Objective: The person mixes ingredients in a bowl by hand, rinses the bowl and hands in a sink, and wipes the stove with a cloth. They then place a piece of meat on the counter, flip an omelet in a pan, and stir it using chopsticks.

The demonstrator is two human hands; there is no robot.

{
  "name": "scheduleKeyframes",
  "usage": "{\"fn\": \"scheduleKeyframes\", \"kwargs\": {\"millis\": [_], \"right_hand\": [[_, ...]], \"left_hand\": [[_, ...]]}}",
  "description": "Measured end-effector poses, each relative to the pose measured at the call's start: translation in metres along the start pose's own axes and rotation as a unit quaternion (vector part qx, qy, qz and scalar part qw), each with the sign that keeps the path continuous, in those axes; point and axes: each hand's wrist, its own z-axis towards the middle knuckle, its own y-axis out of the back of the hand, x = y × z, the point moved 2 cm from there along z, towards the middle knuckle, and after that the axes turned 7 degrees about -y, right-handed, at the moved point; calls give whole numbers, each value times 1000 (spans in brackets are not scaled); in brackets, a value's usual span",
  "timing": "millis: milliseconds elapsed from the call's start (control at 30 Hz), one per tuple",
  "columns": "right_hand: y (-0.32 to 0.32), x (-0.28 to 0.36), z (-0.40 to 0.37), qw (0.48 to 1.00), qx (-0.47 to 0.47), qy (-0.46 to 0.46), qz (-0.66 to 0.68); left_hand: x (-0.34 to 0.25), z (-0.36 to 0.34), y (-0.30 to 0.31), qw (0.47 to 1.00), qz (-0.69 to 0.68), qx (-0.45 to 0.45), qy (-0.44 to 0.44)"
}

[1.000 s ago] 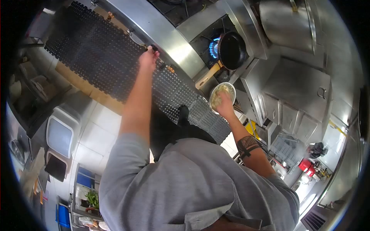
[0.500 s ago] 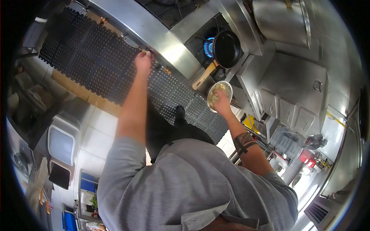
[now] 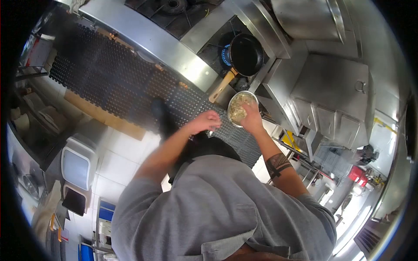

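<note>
Your right hand (image 3: 251, 117) gripped the bowl (image 3: 229, 114) near the pan (image 3: 246, 55), fingers partly hiding pale, chunky food (image 3: 237, 105). Your left hand (image 3: 206, 122) was loosely curled nearby; you couldn't tell if it held anything.

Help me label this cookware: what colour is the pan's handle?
The pan handle is light tan, like pale wood, seen best in the head view.

Over there the steel stove (image 3: 191, 63) carries a black pan (image 3: 247, 55) above a lit burner (image 3: 225, 56), its pale handle (image 3: 223, 87) reaching over the front edge. Down on the white-tiled floor (image 3: 115, 158) lies a black studded mat (image 3: 126, 80), a brown strip (image 3: 103, 115) along one side.
</note>
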Motion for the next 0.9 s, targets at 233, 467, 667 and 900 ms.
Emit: {"fn": "scheduleKeyframes", "kwargs": {"millis": [233,467,667,900], "right_hand": [[12,-2,18,995,70,56,-32],[-8,-49,37,978,62,-53,191],[108,-43,75,948,13,166,270],[117,-26,190,951,-94,260,139]], "left_hand": [[-32,37,-94,943,197,-249,-93],[-77,21,-142,928,215,-293,-83],[-141,42,-170,915,136,-305,-226],[-230,89,-151,783,386,-400,-279]]}}
